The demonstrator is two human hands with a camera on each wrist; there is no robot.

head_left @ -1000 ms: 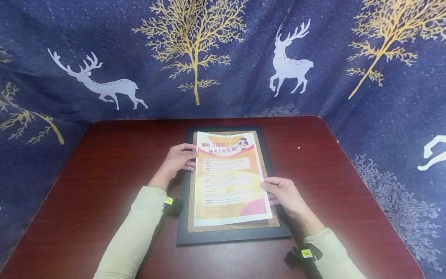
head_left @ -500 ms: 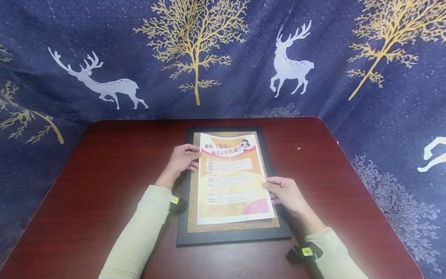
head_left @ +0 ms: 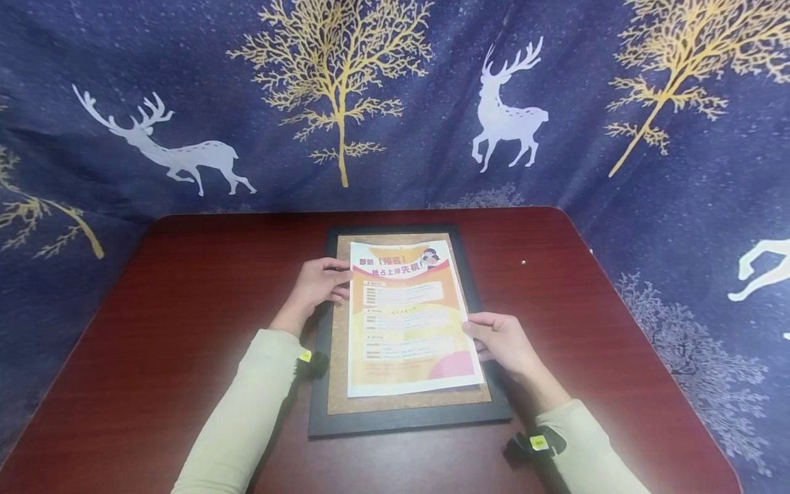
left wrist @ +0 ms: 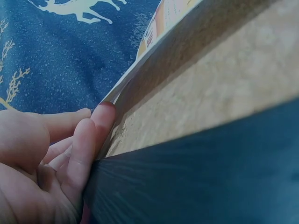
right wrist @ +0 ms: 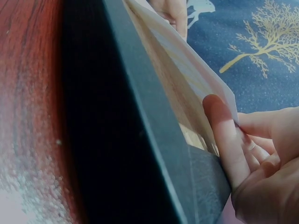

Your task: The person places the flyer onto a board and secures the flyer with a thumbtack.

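Note:
A printed poster (head_left: 407, 322), orange and yellow with Chinese text, lies over or just above a cork board (head_left: 341, 384) with a dark frame (head_left: 407, 420). My left hand (head_left: 316, 285) pinches the poster's left edge in its upper part. On the right edge, lower down, my right hand (head_left: 503, 343) pinches it between thumb and fingers. In the left wrist view, a gap shows between the sheet and the cork (left wrist: 224, 84). The right wrist view shows the sheet (right wrist: 201, 65) lifted off the board too. Fingers behind the paper are partly hidden.
The framed board rests on a reddish-brown wooden table (head_left: 204, 295). A tiny pale speck (head_left: 523, 262) lies on the table to the right. Behind the table hangs a dark blue cloth (head_left: 420, 137) with deer and trees. Each wrist wears a black strapped device (head_left: 311, 365).
Both hands have shifted the poster slightly right over the board, and its top edge has come lower and flatter. The grip of each hand stays the same. The head view has turned slightly.

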